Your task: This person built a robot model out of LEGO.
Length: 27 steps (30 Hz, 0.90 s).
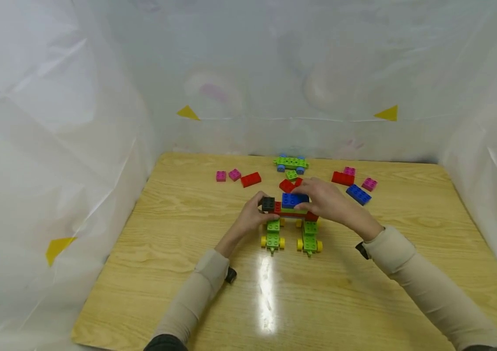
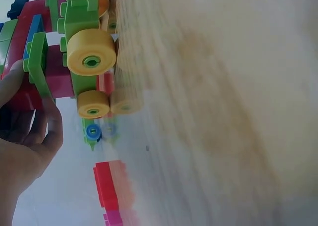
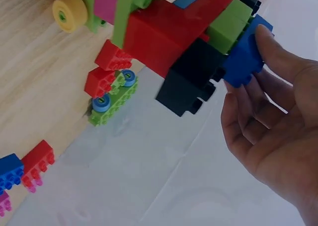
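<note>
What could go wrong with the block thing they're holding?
The green plastic bases with round yellow wheels could roll, perhaps loosening the red plastic bricks above them. Also, the right hand holds the blue rectangular plastic brick on top; an uneven push might knock it crooked or tip everything.

A wood-grain table [image 1: 327, 287], bordered on three sides by whitish sheeting [image 1: 257, 63] with yellow patches [image 1: 389, 114], is streaked by bright glare [image 1: 267, 297].

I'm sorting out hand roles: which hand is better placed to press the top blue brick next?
Probably the right hand: it pinches the top blue brick. The left hand grips the left end of the build, away from that brick, so it seems better suited to steadying.
</note>
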### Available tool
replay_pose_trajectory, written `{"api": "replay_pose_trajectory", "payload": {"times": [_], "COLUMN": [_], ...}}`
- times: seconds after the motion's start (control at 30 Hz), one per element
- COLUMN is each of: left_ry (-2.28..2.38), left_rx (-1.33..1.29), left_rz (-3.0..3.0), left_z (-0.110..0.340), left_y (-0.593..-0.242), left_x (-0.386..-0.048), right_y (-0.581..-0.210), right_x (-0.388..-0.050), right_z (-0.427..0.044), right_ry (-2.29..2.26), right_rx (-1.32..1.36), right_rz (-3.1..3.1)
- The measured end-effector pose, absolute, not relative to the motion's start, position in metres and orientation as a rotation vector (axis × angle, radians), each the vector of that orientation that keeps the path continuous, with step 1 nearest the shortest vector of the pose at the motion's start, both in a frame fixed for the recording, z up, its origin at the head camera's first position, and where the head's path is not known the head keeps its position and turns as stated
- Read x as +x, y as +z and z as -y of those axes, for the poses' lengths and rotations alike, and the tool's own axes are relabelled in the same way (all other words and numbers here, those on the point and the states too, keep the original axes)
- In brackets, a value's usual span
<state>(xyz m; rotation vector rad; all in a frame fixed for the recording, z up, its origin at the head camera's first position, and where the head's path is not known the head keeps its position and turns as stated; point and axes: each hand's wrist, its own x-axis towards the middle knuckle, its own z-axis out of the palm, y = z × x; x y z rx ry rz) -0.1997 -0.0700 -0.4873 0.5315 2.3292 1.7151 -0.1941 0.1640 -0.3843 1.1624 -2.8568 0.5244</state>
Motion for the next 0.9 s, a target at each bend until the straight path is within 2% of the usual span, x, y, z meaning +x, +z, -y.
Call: {"api": "replay_pose_trajectory", "payload": {"times": [0.23,0.9], "left_ry": [1.711,1.720], "left_rx": [0.536,0.556], "left_rz": [-2.334,-2.329], "left_z": [0.0692,0.0691], "left_y": [-0.4893,-0.4867], "left_x": [-0.2019,-0.2006], "right_y": [-0.3812,-0.3816], "right_x": [-0.1958,-0.1973], "right_z": [-0.1615,-0.1614], "right_ry": [0.484,0.570], "right_rx": [1.215,1.157], "right_rz": [2.837,2.918]}}
